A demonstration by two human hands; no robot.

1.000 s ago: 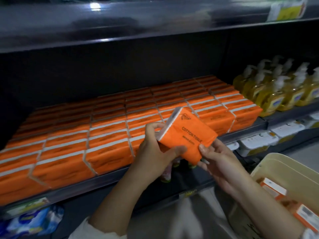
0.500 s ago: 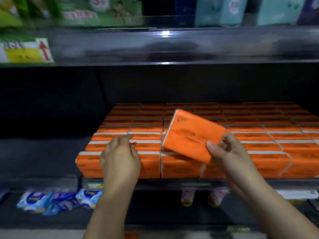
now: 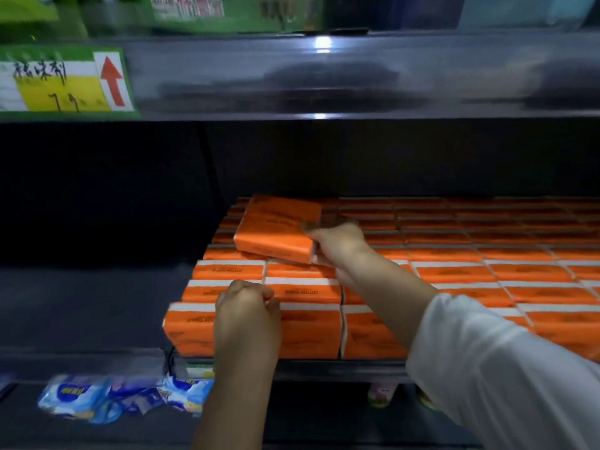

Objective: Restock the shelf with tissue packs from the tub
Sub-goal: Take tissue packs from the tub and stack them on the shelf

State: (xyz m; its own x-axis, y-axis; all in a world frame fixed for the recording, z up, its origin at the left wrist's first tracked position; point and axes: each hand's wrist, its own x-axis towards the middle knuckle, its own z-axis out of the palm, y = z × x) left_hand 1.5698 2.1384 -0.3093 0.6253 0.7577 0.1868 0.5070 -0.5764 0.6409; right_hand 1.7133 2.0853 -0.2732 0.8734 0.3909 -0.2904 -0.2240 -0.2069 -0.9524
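An orange tissue pack (image 3: 276, 228) lies flat over the back left corner of the layer of orange tissue packs (image 3: 454, 274) on the dark shelf (image 3: 324, 367). My right hand (image 3: 337, 245) grips its right end, arm stretched in over the rows. My left hand (image 3: 246, 316) hovers at the front row with its fingers curled into a fist, and I see nothing held in it. The tub is out of view.
Left of the packs, the shelf floor (image 3: 97, 303) is bare and dark. The upper shelf (image 3: 324, 79) hangs close above, with a green and yellow price tag (image 3: 65, 82) on its edge. Blue packets (image 3: 81, 397) lie on the shelf below.
My right hand has carried the pack left and deeper into the shelf, down onto the back rows. My left hand has let go of it and curled shut near the front row. The view has shifted left.
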